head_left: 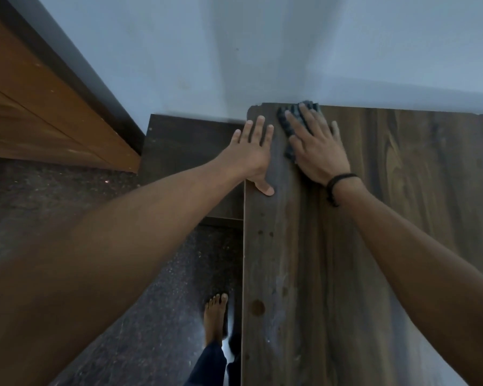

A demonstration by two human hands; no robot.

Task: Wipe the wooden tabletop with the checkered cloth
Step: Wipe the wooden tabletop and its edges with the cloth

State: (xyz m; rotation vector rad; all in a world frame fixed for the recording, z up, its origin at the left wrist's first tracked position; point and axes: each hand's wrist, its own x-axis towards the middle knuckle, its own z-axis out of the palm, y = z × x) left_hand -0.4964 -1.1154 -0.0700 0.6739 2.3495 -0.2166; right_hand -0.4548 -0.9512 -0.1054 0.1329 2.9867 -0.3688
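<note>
Wood-grain laminate in grey-brown tones covers the counter (374, 218), which runs from 6 o'clock up to a pale wall (234, 51) at 12 o'clock. At the counter's far left corner, about 12 o'clock in the view, lies the dark blue-grey cloth (285, 122); blur hides its check pattern.

The right hand (317, 151) lies palm down on top of the cloth, its fingers spread and nearly straight, pressing it flat against the wood rather than gripping it. Most of the cloth is under the palm and fingers. What shows sticks out past the fingertips toward 12 o'clock, close to the wall, and along the index-finger side toward 9 o'clock. A black wristband (338, 188) circles that wrist.

The left hand (248, 151) sits just beside it at 9 o'clock, apart from the cloth. It is open and holds nothing, fingers straight and resting flat across the counter's left edge, thumb lying on the top surface toward 6 o'clock.

Below the counter's left edge, a darker board (184, 151) meets the wall. At 10 o'clock stands an orange-brown wooden cabinet (39, 107). The speckled dark floor (151, 302) fills 7 o'clock, with a bare foot (215, 319) on it close to the counter's side.
</note>
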